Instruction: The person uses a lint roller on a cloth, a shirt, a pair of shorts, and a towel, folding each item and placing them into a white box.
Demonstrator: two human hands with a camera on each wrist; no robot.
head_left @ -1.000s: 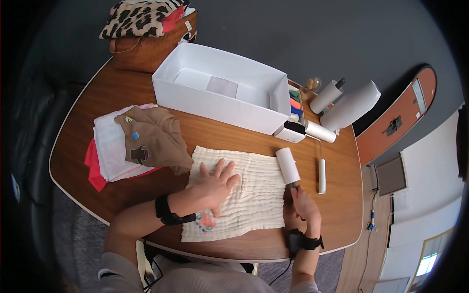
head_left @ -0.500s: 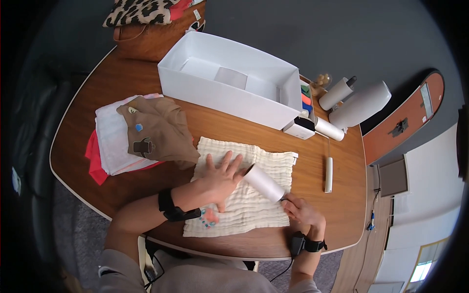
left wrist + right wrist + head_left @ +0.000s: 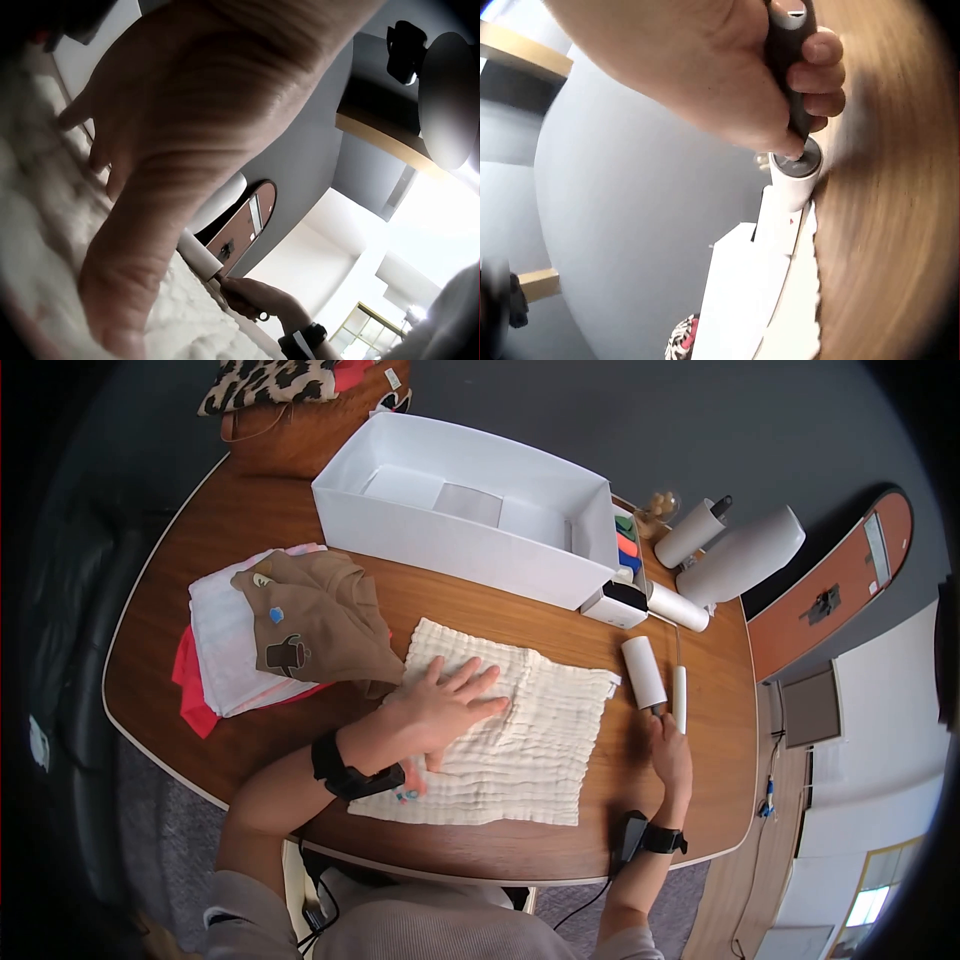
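A crinkled cream cloth (image 3: 530, 730) lies spread on the wooden table. My left hand (image 3: 445, 710) presses on its left part with fingers spread; in the left wrist view the thumb and fingertips rest on the fabric. To the right of the cloth, my right hand (image 3: 670, 752) grips the dark handle (image 3: 799, 82) of a lint roller. The lint roller's white roll (image 3: 643, 672) points away from me, just past the cloth's right edge. Beside it lies a second, thinner white roller (image 3: 680, 700) with a wire frame.
A long white box (image 3: 460, 550) stands at the back. Folded clothes with a brown shirt (image 3: 315, 620) on top lie at left. Back right are a small box (image 3: 615, 604), another white roll (image 3: 678, 606) and a white bottle-like object (image 3: 745, 555). A brown bag (image 3: 290, 440) sits back left.
The lint roller swung onto the cloth toward the left hand, then back right, off its edge. The left hand stays pressed on the cloth, which has shifted slightly.
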